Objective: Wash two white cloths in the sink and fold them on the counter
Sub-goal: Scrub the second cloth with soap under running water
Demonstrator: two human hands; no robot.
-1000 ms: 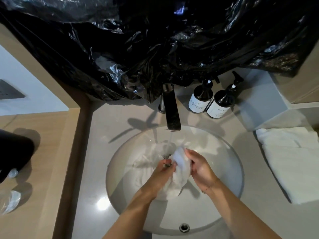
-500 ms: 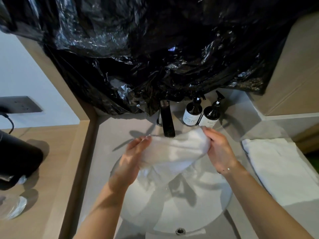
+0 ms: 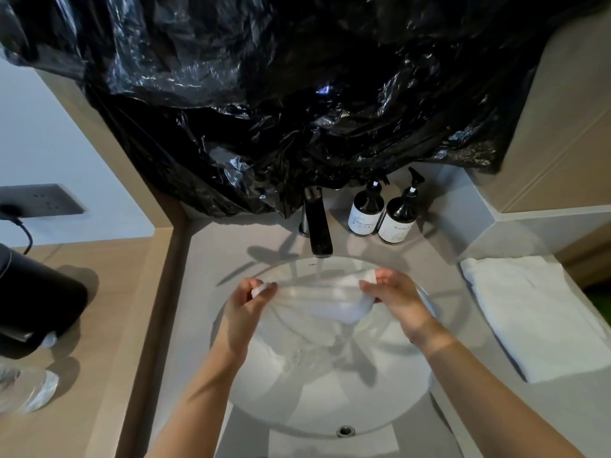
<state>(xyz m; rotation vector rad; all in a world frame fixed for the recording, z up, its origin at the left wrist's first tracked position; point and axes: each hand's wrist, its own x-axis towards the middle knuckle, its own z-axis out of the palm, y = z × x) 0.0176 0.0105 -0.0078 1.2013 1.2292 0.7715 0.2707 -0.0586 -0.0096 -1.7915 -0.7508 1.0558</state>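
Observation:
A wet white cloth [image 3: 334, 300] is stretched out over the round white sink [image 3: 327, 404], blurred by motion. My left hand [image 3: 246, 307] pinches its left end and my right hand [image 3: 391, 294] grips its right end. Water runs from the dark faucet [image 3: 317, 223] onto the cloth's middle, and the lower part of the cloth hangs into the basin. A second white cloth [image 3: 535, 312] lies folded on the grey counter to the right of the sink.
Two dark pump bottles [image 3: 382, 209] stand behind the sink to the right of the faucet. Black plastic sheeting [image 3: 297, 104] hangs over the back wall. On the wooden counter at left sit a black appliance [image 3: 29, 295] and a clear glass [image 3: 20, 388].
The cloth went from bunched between both hands low in the basin, to lifted and spread, to stretched wide under the running water. My hands moved apart.

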